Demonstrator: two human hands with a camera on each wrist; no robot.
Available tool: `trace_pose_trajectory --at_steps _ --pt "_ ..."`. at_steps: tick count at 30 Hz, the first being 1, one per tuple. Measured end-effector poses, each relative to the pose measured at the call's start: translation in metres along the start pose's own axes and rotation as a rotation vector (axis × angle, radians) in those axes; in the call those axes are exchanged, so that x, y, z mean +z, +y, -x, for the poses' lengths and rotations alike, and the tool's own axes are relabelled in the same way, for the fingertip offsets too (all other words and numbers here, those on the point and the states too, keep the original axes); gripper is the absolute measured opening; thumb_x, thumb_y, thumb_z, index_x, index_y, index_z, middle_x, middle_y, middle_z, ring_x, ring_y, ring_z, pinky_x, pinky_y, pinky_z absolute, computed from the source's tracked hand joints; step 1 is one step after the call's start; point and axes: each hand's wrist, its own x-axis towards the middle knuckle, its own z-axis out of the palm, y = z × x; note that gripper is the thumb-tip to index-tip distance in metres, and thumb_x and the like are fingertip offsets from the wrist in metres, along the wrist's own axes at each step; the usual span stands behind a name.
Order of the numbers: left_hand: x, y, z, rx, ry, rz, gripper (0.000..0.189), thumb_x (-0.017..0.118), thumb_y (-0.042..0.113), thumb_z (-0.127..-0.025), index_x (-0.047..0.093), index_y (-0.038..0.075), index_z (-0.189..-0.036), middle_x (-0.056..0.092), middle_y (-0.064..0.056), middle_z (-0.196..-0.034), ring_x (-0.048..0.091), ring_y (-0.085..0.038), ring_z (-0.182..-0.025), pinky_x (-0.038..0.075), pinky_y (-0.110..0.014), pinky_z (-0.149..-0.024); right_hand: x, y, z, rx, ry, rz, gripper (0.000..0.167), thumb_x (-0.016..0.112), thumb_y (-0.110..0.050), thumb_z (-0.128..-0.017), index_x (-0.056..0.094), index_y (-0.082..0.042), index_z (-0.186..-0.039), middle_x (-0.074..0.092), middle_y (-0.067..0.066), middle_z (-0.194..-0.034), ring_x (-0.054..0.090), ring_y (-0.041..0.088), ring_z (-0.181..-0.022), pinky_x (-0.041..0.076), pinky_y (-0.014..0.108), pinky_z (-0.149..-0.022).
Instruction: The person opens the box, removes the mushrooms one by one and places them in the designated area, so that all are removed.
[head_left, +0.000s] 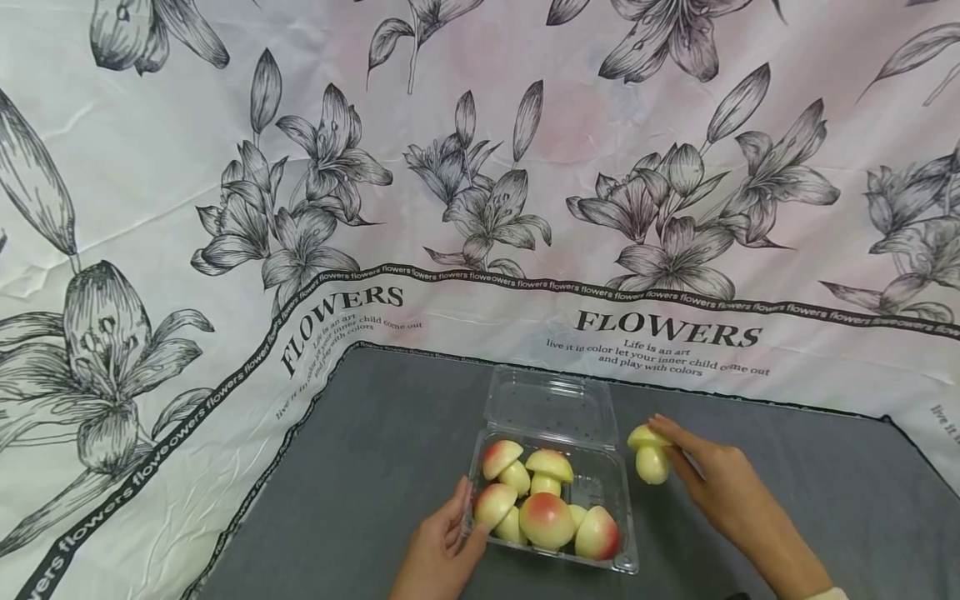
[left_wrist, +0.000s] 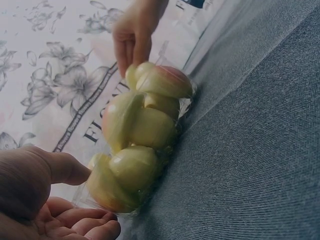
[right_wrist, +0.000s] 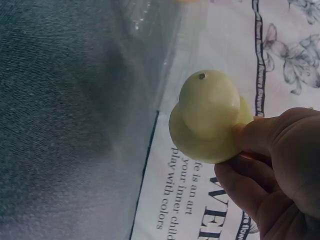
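A clear plastic clamshell box (head_left: 628, 525) stands on the grey cloth with its lid (head_left: 551, 408) folded back. Inside it lie several mushroom-shaped pieces (head_left: 546, 521), pale yellow with reddish caps. My left hand (head_left: 438, 546) holds the box by its left side, thumb at the rim and fingers against the outer wall. To the right of the box, my right hand (head_left: 723, 483) pinches one toy mushroom (head_left: 651, 463) by its cap, stem hanging down. In the right wrist view, the stem end of this mushroom (right_wrist: 210, 105) shows a small dark spot.
A grey cloth surface (head_left: 360, 483) spreads around the box. Behind and to the left rises a white sheet (head_left: 480, 317) printed with black lilies and lettering. The opened lid leans back toward that sheet.
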Motion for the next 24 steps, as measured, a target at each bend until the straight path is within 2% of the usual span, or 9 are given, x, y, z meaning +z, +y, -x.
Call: trace_pose_trajectory --at_steps 3,13,20,24 --pt "0.0 0.001 0.0 -0.005 0.007 -0.009 0.081 0.066 0.033 -0.107 0.024 -0.011 -0.162 0.024 -0.033 -0.167 0.029 -0.05 -0.153 0.043 -0.058 -0.117 0.004 0.005 0.002 0.02 -0.022 -0.003 0.047 0.08 0.006 -0.089 0.072 -0.008 -0.134 0.073 0.016 -0.131 0.077 0.039 -0.097 0.063 0.056 -0.077" --pt "0.0 0.0 -0.001 -0.025 0.0 0.0 0.083 0.066 0.034 -0.108 0.022 -0.011 -0.163 0.023 -0.033 -0.167 0.028 -0.051 -0.153 0.042 -0.059 -0.118 0.016 0.014 0.004 0.086 -0.077 0.002 0.038 0.08 0.003 -0.09 0.076 -0.01 -0.126 0.074 0.02 -0.128 0.076 0.043 -0.085 0.062 0.06 -0.067" --pt "-0.001 -0.002 -0.001 -0.033 -0.001 0.002 0.083 0.065 0.034 -0.108 0.022 -0.011 -0.162 0.024 -0.034 -0.167 0.028 -0.052 -0.152 0.041 -0.061 -0.118 0.022 0.018 0.006 0.09 -0.109 0.004 0.036 0.08 0.002 -0.09 0.077 -0.009 -0.124 0.073 0.021 -0.128 0.075 0.047 -0.096 0.062 0.063 -0.072" --pt "-0.001 0.0 -0.001 -0.029 -0.007 0.008 0.083 0.065 0.034 -0.108 0.021 -0.011 -0.163 0.023 -0.034 -0.167 0.027 -0.052 -0.152 0.04 -0.061 -0.118 0.023 0.018 0.005 0.089 -0.103 0.007 0.036 0.08 0.002 -0.089 0.077 -0.008 -0.124 0.073 0.023 -0.127 0.075 0.048 -0.095 0.061 0.063 -0.071"
